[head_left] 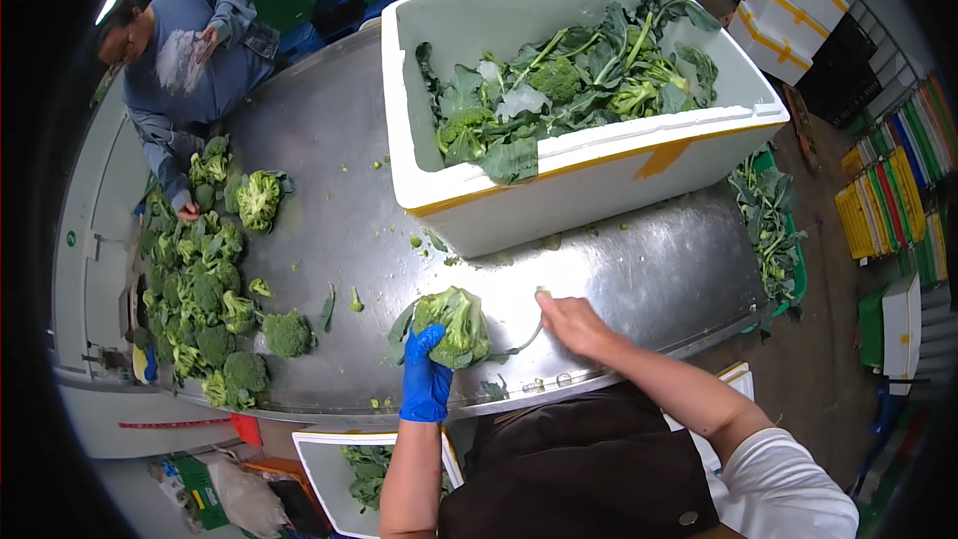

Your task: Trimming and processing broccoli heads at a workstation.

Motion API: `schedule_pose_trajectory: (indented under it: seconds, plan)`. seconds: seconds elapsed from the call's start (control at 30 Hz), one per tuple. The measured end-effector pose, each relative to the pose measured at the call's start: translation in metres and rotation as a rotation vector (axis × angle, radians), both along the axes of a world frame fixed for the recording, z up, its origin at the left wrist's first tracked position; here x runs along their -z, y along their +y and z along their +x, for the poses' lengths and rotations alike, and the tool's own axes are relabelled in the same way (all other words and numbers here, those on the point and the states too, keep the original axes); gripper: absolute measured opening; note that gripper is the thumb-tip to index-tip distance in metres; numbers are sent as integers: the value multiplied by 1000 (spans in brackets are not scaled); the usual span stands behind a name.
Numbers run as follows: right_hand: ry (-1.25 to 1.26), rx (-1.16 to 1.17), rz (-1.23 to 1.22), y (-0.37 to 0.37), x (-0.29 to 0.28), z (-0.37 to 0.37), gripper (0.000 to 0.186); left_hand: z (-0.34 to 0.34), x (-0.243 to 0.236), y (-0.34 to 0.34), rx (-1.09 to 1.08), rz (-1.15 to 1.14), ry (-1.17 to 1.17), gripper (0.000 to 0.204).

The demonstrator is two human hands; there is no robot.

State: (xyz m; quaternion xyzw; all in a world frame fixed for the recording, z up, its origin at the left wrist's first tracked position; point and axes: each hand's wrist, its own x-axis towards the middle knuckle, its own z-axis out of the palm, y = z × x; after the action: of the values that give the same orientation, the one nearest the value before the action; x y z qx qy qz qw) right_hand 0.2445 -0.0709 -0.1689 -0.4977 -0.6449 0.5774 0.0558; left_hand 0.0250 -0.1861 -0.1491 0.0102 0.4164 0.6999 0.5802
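My left hand, in a blue glove, is closed round a head of broccoli just above the near edge of the metal table. A leaf hangs off the left side of that head. To its right my bare right hand is shut on a thin green leaf stalk. The stalk runs from the broccoli up to my fist, and a bit of green shows past my fingers. Whether the stalk is still joined to the head, I cannot tell. Small trimmings lie about on the metal table.
A big white foam box of leafy broccoli stands at the back. Many broccoli heads are heaped at the left, where another person reaches in. A green crate of leaves is beyond the right edge; another foam box sits below.
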Motion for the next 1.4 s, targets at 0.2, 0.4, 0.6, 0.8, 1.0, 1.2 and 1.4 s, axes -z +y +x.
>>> schedule_pose_trajectory:
  seconds: [0.2,0.4,0.6,0.8,1.0,1.2,1.4]
  plan:
    - [283,8,344,6,-71,-13,39,1,1,4,146,49,-305,59]
    - [266,-182,189,9,-70,-43,47,-1,2,-12,286,-133,-228,55]
    - [111,-313,256,4,-16,-75,46,-4,0,-32,331,-216,110,49]
    - [112,-46,65,3,14,-104,41,-22,30,-73,159,-59,116,44]
    - [-21,-289,475,-14,-34,-93,44,-38,13,-78,-84,8,-492,55]
    - [475,-645,690,-26,-92,-102,36,-38,4,-70,141,-135,-294,53]
    - [264,-492,680,-31,-45,-109,22,-16,6,-59,193,-15,166,43]
